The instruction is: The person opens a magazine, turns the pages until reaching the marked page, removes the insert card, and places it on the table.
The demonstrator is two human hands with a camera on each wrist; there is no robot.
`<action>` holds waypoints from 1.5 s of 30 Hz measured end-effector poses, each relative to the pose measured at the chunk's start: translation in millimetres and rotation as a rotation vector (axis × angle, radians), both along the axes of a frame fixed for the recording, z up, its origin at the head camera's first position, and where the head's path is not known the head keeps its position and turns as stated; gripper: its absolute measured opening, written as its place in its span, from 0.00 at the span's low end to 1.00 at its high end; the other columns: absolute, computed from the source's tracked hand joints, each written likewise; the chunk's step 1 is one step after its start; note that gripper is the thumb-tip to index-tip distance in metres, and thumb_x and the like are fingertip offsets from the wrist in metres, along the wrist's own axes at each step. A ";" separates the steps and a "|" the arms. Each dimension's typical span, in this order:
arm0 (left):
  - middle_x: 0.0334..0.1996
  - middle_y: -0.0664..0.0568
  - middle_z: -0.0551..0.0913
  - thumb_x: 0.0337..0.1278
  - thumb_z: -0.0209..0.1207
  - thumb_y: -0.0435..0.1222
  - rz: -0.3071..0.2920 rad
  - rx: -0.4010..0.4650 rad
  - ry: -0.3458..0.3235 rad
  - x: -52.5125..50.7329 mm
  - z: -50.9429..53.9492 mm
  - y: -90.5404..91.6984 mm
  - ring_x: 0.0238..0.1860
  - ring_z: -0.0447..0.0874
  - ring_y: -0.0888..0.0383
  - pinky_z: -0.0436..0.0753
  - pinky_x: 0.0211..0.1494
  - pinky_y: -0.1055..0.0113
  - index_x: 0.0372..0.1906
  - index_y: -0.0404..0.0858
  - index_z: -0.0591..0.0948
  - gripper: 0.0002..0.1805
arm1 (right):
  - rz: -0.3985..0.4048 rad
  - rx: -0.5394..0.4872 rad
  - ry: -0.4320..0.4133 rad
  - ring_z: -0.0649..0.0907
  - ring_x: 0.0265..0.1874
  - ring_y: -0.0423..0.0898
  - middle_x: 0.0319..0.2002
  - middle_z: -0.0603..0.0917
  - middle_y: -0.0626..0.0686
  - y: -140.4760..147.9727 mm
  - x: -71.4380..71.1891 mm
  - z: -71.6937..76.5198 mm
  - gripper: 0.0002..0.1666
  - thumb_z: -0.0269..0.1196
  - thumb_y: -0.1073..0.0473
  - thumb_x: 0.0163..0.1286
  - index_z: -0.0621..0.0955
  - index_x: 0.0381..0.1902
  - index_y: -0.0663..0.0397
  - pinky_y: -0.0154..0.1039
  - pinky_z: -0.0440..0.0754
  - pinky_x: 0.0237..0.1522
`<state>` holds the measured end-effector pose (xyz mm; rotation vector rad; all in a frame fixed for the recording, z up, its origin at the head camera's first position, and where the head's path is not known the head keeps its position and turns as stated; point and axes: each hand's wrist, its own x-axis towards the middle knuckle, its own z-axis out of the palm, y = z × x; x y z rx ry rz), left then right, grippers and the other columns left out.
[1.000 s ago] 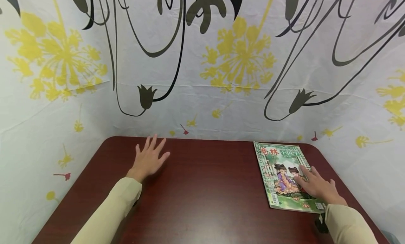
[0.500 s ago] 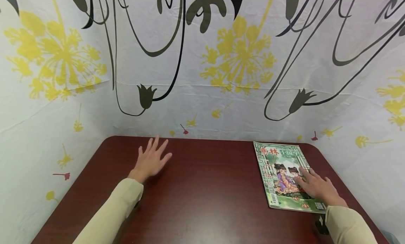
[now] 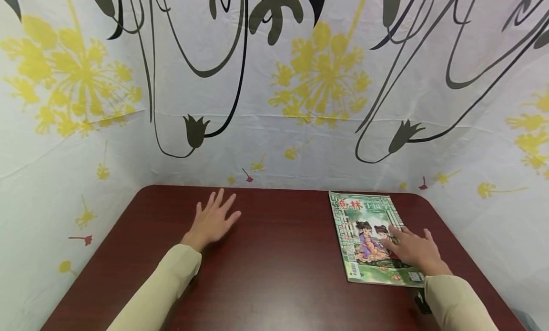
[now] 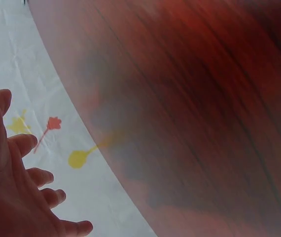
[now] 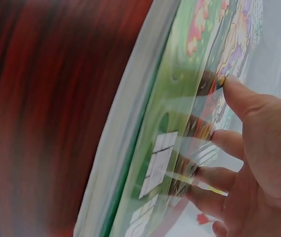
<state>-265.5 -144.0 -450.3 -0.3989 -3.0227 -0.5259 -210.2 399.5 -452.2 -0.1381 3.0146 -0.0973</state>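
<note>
A green illustrated magazine (image 3: 351, 235) lies on the right side of the dark red wooden table (image 3: 274, 254), its cover showing two cartoon figures. My right hand (image 3: 413, 250) is on the magazine's right part, fingers spread and touching its glossy cover. In the right wrist view the fingertips (image 5: 231, 81) meet the cover, and the magazine's page edge faces the camera. On the table's left half, my left hand (image 3: 212, 223) has its fingers spread apart and holds nothing. The left wrist view shows that hand's fingers (image 4: 42, 177) loosely bent near the table surface (image 4: 204, 98).
A patterned cloth (image 3: 257, 145) with yellow and grey flowers hangs behind the table and along both sides. A small black object (image 3: 422, 302) sits under the right sleeve (image 3: 459, 302).
The magazine has slid left under my right hand, which moved left with it. My left hand has shifted slightly to the right.
</note>
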 end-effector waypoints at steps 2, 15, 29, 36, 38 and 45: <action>0.79 0.39 0.47 0.72 0.43 0.60 -0.009 -0.005 -0.008 0.4 -0.3 5.0 0.78 0.42 0.37 0.44 0.70 0.28 0.79 0.48 0.57 0.38 | 0.005 0.017 0.012 0.71 0.64 0.70 0.57 0.79 0.70 -6.5 -0.6 1.4 0.46 0.50 0.31 0.72 0.70 0.70 0.63 0.75 0.46 0.62; 0.79 0.42 0.46 0.71 0.43 0.62 -0.065 0.016 -0.038 2.2 -0.2 34.6 0.78 0.42 0.39 0.45 0.71 0.30 0.79 0.51 0.56 0.38 | 0.016 0.060 0.059 0.78 0.57 0.69 0.52 0.82 0.69 -32.6 -1.7 2.5 0.41 0.55 0.34 0.71 0.75 0.66 0.61 0.75 0.47 0.63; 0.79 0.44 0.48 0.70 0.44 0.62 -0.132 0.003 -0.055 6.5 0.5 64.0 0.78 0.43 0.41 0.46 0.72 0.32 0.79 0.53 0.57 0.38 | 0.036 0.073 0.101 0.80 0.55 0.66 0.51 0.83 0.69 -59.3 1.0 6.4 0.37 0.57 0.37 0.71 0.77 0.64 0.61 0.74 0.50 0.64; 0.79 0.44 0.50 0.70 0.44 0.62 -0.160 -0.013 -0.049 9.0 0.8 76.5 0.78 0.45 0.41 0.48 0.71 0.32 0.78 0.52 0.58 0.38 | 0.057 0.076 0.118 0.82 0.53 0.64 0.50 0.84 0.67 -73.5 -0.4 6.9 0.35 0.58 0.38 0.71 0.79 0.63 0.59 0.75 0.50 0.63; 0.79 0.44 0.50 0.69 0.44 0.62 -0.170 -0.014 -0.052 9.9 0.7 80.7 0.78 0.45 0.41 0.48 0.71 0.32 0.78 0.52 0.58 0.38 | 0.064 0.080 0.129 0.83 0.52 0.63 0.50 0.84 0.65 -76.5 -1.5 5.4 0.35 0.59 0.38 0.70 0.79 0.62 0.58 0.75 0.50 0.64; 0.79 0.44 0.52 0.67 0.48 0.62 -0.206 -0.030 -0.038 12.5 -1.2 96.7 0.78 0.47 0.41 0.49 0.71 0.32 0.78 0.53 0.60 0.39 | 0.082 0.096 0.146 0.84 0.50 0.61 0.49 0.86 0.63 -88.0 -4.8 2.9 0.35 0.59 0.37 0.70 0.80 0.62 0.57 0.74 0.52 0.64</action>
